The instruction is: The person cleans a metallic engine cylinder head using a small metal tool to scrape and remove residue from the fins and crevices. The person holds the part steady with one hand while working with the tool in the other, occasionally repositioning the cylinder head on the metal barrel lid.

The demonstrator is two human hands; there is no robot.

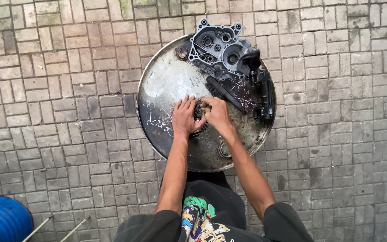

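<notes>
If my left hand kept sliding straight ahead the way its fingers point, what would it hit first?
Probably the black brush lying on the drum top, just beyond the left hand. The grey engine casing sits farther on. Height differences are hard to judge from above.

Weathered grey-brown brick paving [54, 89] in even daylight, blue ribbed drum [1, 219] at lower left, two thin metal rods [54, 226] beside it

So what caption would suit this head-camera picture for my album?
Both hands, left hand and right hand, grip a small toothed metal part on a drum top beside an engine casing.
</notes>
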